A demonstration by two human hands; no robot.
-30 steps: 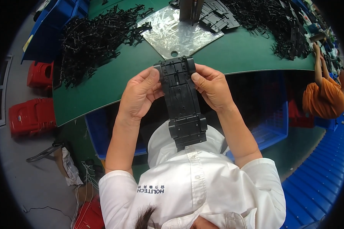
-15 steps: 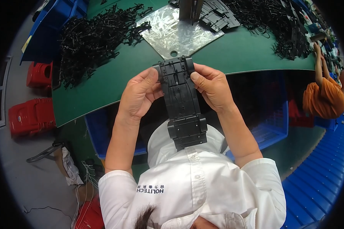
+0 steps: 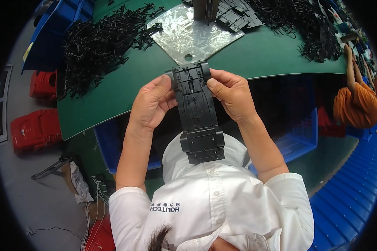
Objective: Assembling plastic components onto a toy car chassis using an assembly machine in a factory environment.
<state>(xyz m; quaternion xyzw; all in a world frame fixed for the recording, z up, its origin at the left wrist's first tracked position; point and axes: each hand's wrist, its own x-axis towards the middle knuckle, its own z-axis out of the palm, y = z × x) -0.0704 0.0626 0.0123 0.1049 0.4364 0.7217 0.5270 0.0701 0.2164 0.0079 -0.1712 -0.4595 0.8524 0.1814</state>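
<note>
A long black plastic chassis-like part (image 3: 198,111) is held up in front of me, its far end close to the table edge and its near end over my lap. My left hand (image 3: 154,102) pinches its far left corner, thumb on top. On the opposite corner, my right hand (image 3: 232,94) grips in the same way, fingers curled beneath. The part has raised rounded blocks at both ends and small screw holes; its underside is hidden.
On the green table (image 3: 155,67) lie a metal plate (image 3: 197,39) with an upright post (image 3: 205,10), a heap of small black parts (image 3: 96,46), more black parts (image 3: 318,37) and flat black panels (image 3: 238,14). Blue crates (image 3: 113,142) and red stools (image 3: 33,129) stand around. A person in orange (image 3: 356,106) works at right.
The black part has shifted very slightly left with both hands still on it. The view has tilted a little; the grip looks the same.
</note>
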